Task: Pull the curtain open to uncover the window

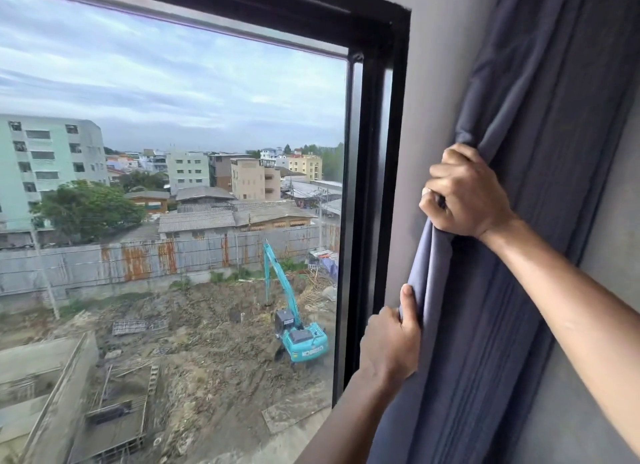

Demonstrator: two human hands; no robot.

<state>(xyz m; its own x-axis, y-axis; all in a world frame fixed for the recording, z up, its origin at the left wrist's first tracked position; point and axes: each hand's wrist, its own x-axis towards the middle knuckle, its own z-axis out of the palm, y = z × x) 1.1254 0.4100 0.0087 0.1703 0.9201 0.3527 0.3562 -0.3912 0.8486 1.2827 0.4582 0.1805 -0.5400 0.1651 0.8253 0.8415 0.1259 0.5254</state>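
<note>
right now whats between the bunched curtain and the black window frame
In the head view, a bare strip of grey wall separates the curtain from the window frame. Lower down, the left hand crosses that strip.

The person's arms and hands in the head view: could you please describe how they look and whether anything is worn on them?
Both forearms are bare as far as the picture shows, with no sleeves in view. The left hand and right hand wear no gloves, and no rings, watch or wristband are visible on the parts shown.
</note>
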